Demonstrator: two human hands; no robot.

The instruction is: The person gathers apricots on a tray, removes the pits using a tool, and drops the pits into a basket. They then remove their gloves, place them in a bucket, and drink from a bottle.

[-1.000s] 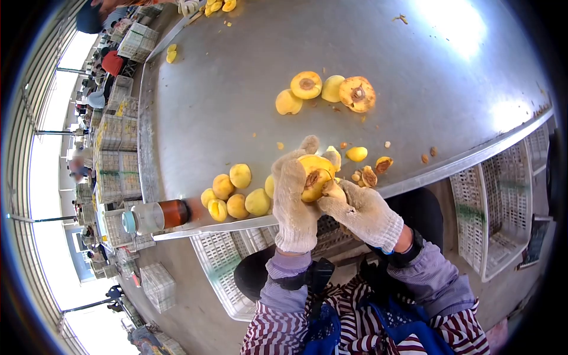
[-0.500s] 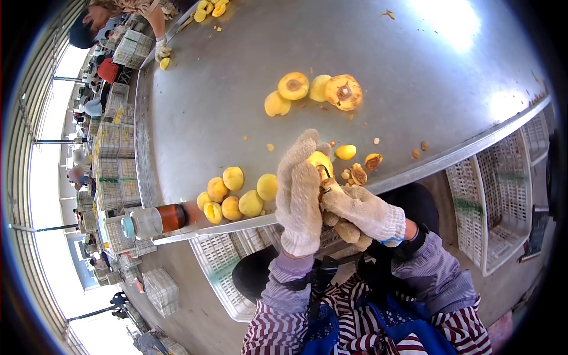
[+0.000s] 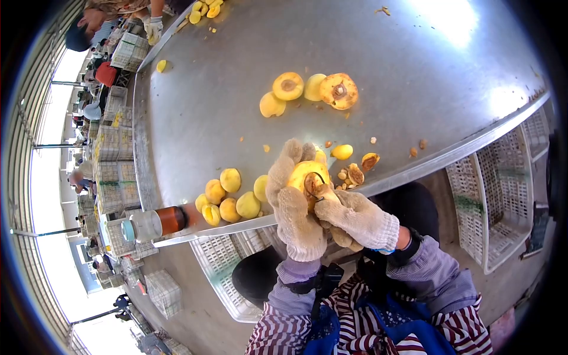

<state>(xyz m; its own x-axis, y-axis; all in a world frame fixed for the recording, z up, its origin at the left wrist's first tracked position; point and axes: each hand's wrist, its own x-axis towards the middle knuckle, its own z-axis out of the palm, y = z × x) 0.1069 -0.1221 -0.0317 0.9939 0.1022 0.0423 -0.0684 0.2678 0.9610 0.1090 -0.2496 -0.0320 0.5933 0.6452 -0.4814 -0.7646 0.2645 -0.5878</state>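
Observation:
My left hand (image 3: 294, 204), in a knitted glove, is wrapped round a yellow peach half (image 3: 302, 176), its cut face turned up with a brown centre. My gloved right hand (image 3: 358, 219) is closed on a small tool with a thin curved loop (image 3: 321, 179), which touches the brown centre. Its handle is mostly hidden by the fingers. Just right of my hands lie a small yellow piece (image 3: 342, 152), a browned piece (image 3: 370, 161) and several pits (image 3: 355, 174). Several yellow peaches (image 3: 248, 205) sit left of my left hand, near the table's edge.
Peach halves (image 3: 288, 86) lie further back on the metal table (image 3: 201, 118). A bottle of brown liquid (image 3: 155, 223) lies at the left edge. White crates (image 3: 219, 266) stand below the table, another (image 3: 497, 207) at right. A co-worker's gloved hand (image 3: 154, 29) is at upper left.
My left hand has tilted left and the peach half's cut face now shows. My right hand has shifted slightly left and down. The co-worker's hand has moved up, away from a yellow piece.

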